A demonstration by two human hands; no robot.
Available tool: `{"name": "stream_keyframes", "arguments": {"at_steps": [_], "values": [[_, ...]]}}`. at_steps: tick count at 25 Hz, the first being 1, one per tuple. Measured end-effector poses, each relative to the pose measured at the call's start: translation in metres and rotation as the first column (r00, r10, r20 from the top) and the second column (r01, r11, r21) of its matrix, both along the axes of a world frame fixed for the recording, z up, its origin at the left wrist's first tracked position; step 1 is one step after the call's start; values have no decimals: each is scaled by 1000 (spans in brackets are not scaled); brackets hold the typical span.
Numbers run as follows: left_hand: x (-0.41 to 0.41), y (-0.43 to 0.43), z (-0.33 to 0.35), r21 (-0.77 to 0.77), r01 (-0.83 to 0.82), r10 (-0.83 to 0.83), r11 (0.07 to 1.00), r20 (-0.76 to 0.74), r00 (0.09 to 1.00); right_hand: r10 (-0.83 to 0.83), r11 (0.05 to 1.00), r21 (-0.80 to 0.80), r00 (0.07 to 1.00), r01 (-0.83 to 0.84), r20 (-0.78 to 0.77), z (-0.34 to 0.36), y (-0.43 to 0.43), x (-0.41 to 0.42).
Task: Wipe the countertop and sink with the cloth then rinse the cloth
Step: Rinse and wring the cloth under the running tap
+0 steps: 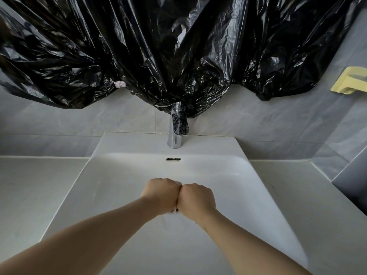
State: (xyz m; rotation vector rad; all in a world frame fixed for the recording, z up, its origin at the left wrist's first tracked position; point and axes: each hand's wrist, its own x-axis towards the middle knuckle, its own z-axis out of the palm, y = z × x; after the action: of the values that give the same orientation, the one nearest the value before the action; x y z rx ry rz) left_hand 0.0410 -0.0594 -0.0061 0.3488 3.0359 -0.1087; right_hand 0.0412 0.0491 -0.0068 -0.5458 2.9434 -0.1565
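Observation:
My left hand and my right hand are clenched into fists, pressed side by side over the middle of the white sink. Between them they grip a pale cloth, almost wholly hidden; only small wet bits show at the top and bottom of the seam between the fists. A blurred trickle of water seems to fall below the hands. The chrome faucet stands at the back rim of the basin, apart from the hands. The light countertop lies on both sides of the sink.
Black plastic sheeting hangs across the wall above the faucet and drapes onto its top. A yellow soap holder is fixed to the grey tiled right wall. An overflow slot sits in the basin's back wall.

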Motion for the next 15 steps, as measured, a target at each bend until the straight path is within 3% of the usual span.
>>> {"name": "stream_keyframes", "arguments": {"at_steps": [3, 5, 7, 9, 12, 15], "values": [[-6, -3, -1, 220, -145, 134, 965, 66, 989, -85, 990, -109, 995, 90, 46, -3, 2, -5], [-12, -7, -1, 301, -239, 213, 923, 119, 970, -102, 974, -204, 995, 97, -11, -5, 4, -4], [-18, -13, 0, 385, -296, 199, 874, 273, 941, -15, 972, -235, 989, -20, -146, -4, 5, -2], [-20, -15, 8, 483, -355, 116, 800, 456, 882, 103, 977, -149, 951, -152, -291, -5, 3, 0], [-16, -9, 16, 317, -254, 46, 914, 542, 839, 150, 988, 22, 900, -154, -409, -4, -5, -1], [-11, 1, 12, 104, -211, 170, 972, 308, 936, 114, 992, 90, 940, -90, -321, 3, -13, -5]]}}
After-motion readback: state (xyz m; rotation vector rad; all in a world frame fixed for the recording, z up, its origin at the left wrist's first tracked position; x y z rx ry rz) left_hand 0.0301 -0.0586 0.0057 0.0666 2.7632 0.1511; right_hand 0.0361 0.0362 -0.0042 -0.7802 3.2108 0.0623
